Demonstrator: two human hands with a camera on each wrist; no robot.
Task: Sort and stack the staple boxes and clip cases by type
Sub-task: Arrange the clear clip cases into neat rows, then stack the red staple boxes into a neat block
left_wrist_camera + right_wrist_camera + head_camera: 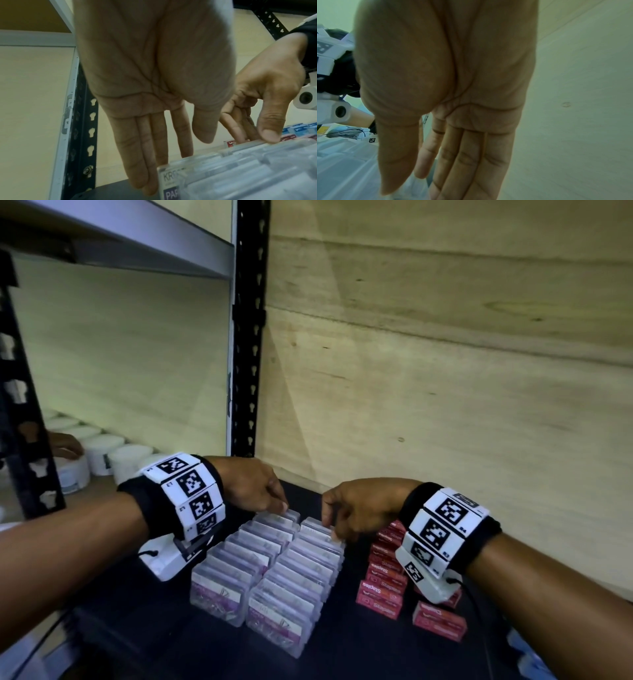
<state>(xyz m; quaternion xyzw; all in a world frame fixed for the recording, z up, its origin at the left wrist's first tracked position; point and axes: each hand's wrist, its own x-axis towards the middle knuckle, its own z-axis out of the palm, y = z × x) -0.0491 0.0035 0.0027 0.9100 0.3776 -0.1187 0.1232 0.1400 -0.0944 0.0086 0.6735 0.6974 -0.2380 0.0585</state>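
Note:
Two long rows of clear clip cases (274,563) stand on edge on the dark shelf (171,645); the nearest ones show purple labels. To their right lie stacked red staple boxes (383,580), with one red box (440,619) apart in front. My left hand (282,506) touches the far end of the left row, its fingers (154,155) straight behind the last case (240,175). At the far end of the right row is my right hand (334,530), with its thumb (269,135) on a case top and its fingers straight (467,162). Blue staple boxes (298,129) sit farther back.
A plywood wall (445,371) closes off the back. Left of the rows rises a black slotted post (248,337), under an upper shelf (137,241). White tubs (113,457) fill the neighbouring bay, where another person's hand (65,443) rests.

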